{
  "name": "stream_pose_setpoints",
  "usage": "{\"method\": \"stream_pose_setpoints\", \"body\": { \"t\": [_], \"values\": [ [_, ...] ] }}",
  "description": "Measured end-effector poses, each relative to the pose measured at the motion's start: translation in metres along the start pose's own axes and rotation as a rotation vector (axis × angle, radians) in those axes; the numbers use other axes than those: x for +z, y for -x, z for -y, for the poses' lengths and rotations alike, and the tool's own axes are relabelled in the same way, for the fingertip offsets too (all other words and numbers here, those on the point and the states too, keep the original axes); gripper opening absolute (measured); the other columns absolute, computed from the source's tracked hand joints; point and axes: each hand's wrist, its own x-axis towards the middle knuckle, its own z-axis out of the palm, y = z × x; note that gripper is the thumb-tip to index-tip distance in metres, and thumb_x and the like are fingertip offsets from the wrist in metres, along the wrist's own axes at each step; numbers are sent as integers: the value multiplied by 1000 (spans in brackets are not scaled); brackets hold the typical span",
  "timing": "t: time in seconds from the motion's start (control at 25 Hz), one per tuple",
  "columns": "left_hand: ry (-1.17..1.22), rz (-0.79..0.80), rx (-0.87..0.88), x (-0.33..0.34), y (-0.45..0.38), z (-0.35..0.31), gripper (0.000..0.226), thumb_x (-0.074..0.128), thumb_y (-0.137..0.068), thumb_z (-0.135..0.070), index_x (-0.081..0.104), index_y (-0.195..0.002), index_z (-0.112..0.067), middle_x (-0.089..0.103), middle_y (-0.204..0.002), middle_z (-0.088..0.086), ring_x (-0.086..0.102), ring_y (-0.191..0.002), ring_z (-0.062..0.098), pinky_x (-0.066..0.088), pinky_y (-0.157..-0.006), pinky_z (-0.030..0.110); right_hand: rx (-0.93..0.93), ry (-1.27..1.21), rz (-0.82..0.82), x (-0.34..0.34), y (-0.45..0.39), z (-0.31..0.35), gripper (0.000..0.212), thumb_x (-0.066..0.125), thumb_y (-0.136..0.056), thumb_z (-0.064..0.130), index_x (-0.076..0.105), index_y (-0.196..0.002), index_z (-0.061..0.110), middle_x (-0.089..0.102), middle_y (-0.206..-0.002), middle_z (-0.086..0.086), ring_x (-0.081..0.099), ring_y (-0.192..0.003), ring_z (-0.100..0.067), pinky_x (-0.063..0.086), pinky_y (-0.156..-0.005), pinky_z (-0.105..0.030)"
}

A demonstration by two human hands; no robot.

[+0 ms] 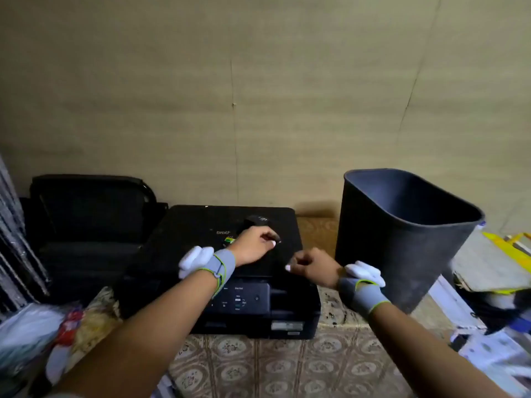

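Observation:
A black printer [201,225] sits on a patterned tablecloth, its control panel [244,297] facing me. My left hand [253,245] is over the lid, fingers curled down around a small dark piece beside a green and yellow label [230,240]. A small black block [257,221] stands on the lid just beyond that hand. My right hand [313,265] is at the lid's right edge with its fingers curled; whether it holds anything is hidden. A grey glove is pulled back onto each wrist, its white fingers hanging loose.
A tall dark waste bin [402,239] stands right of the printer, close to my right wrist. Papers and yellow items [494,254] are piled at the far right. Bags and cloth [71,326] lie at the left, with a black folded chair [86,211] against the wall.

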Motion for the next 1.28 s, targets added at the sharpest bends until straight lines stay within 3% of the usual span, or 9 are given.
{"method": "stream_pose_setpoints", "body": {
  "t": [0.12,0.2,0.44,0.64,0.72,0.84,1.0,1.08,1.28],
  "values": [
    [-255,113,65,27,10,22,43,53,-93,-7,51,-136,-8,45,-147,7,40,-139,20,25,-112,18,58,126,-4,24,15,-27,22,60,-89,16,66,-109,11,67,-115,-9,59,-102,-16,38,-79,-17],
    [-360,166,84,42,16,39,51,48,-97,-12,37,-147,-14,28,-158,2,22,-148,17,14,-121,25,41,169,-62,40,22,-35,30,59,-88,13,62,-118,12,62,-123,-8,55,-116,-20,36,-89,-18],
    [-343,167,83,51,18,51,50,42,-100,-15,31,-149,-18,21,-161,0,15,-150,15,7,-121,27,-132,505,-40,65,25,-46,38,41,-87,31,62,-115,18,61,-115,-9,53,-112,-29,44,-94,-39],
    [-287,181,38,50,16,49,50,44,-99,-14,35,-148,-18,22,-161,0,15,-150,16,7,-121,28,-180,573,-28,72,33,-45,36,42,-73,36,74,-88,40,62,-68,16,50,-74,-4,45,-56,-14],
    [-311,188,45,49,16,48,50,43,-100,-14,34,-148,-18,22,-161,0,15,-150,16,8,-123,29,-163,590,1,77,40,-46,39,43,-79,29,70,-107,37,65,-85,11,55,-85,-9,47,-68,-17],
    [-341,203,40,49,16,44,50,42,-100,-14,33,-149,-18,21,-161,0,14,-150,16,9,-122,28,-111,575,78,86,43,-57,48,45,-92,20,42,-139,29,51,-126,-1,47,-113,-26,41,-96,-38],
    [-351,209,27,49,17,44,50,42,-100,-15,33,-149,-20,21,-161,-2,15,-150,17,10,-121,28,-194,605,-60,87,46,-58,68,73,-62,21,49,-125,26,63,-108,4,55,-94,-17,52,-78,-28],
    [-356,212,14,49,18,43,50,42,-100,-15,33,-149,-20,21,-161,-2,15,-150,17,11,-122,28,-191,620,-95,81,43,-52,75,78,-48,26,49,-117,28,66,-102,9,53,-90,-11,42,-76,-19],
    [-351,199,7,50,19,41,49,42,-100,-14,34,-148,-20,22,-160,-2,15,-150,18,12,-121,28,-145,689,-148,80,47,-53,84,79,-49,24,48,-127,23,65,-121,2,54,-114,-18,39,-95,-24]
  ]
}}
